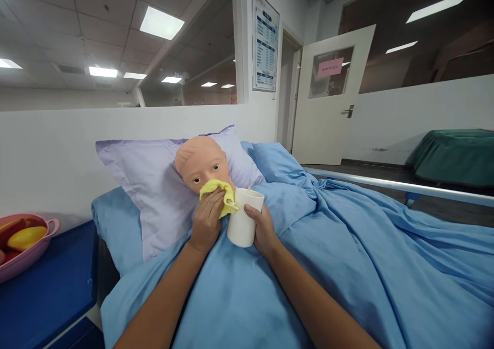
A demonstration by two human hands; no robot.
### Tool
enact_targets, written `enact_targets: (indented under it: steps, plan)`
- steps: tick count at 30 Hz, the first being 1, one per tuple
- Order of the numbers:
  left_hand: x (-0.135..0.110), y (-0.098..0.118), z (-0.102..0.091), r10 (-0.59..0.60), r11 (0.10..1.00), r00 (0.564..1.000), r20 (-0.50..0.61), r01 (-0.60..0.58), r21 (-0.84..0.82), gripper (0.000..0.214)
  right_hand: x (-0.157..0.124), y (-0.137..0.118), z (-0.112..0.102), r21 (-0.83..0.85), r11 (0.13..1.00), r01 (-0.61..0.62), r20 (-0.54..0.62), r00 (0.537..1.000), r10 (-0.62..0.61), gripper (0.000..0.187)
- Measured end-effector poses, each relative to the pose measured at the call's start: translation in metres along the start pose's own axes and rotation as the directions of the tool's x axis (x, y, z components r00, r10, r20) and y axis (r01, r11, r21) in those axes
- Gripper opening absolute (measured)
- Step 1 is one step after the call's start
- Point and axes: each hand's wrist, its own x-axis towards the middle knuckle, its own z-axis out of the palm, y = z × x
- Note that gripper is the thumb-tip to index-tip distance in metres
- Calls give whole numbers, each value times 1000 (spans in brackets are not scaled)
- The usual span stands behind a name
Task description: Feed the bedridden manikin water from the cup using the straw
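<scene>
A mannequin (200, 158) lies in a bed, its bald head resting on a lilac pillow (154, 179). My left hand (207, 217) holds a yellow cloth (227, 193) against the mannequin's mouth and chin, which are covered by it. In my right hand (262, 225) is a white cup (243, 228), gripped at its right side and tilted slightly. The cup is beside the cloth, just below the mannequin's chin. Something thin sticks up at the cup's rim; what it is I cannot make out.
A blue quilt (347, 266) covers the bed. On the left, a pink basket (29, 264) of fruit stands on a blue bedside cabinet (73, 266). A metal bed rail (386, 181) runs along the far side. Behind are a door (328, 127) and a green-covered object (455, 156).
</scene>
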Motion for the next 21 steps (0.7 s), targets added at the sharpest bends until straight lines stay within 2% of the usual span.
enact_targets:
  steps: [5,8,10,13,15,17,19,21]
  plan:
    - [-17,1,-3,-45,999,999,-6,45,11,36,0,0,-1,-13,999,-30,-38,999,30,55]
    - [-23,3,-9,-105,994,994,36,106,-35,35,1,0,-1,-13,999,-40,-44,998,39,56]
    - [-21,9,-15,-170,982,984,49,173,-73,36,2,0,-1,-10,999,-44,-41,998,44,57]
    - [-5,20,-26,-241,961,970,-1,239,-136,37,3,1,-2,-19,999,-35,-13,999,35,57]
    - [13,25,-29,-224,960,972,-63,210,-183,39,4,2,-3,-30,999,-25,7,1000,25,55]
    - [30,25,-25,-152,972,982,-111,128,-198,40,4,2,-4,-37,999,-8,12,1000,8,53]
    - [41,21,-15,-66,984,993,-99,48,-169,40,4,3,-4,-39,999,17,20,1000,-16,52]
    - [41,15,-3,-8,995,999,-40,4,-105,38,4,2,-4,-30,999,30,22,999,-29,50]
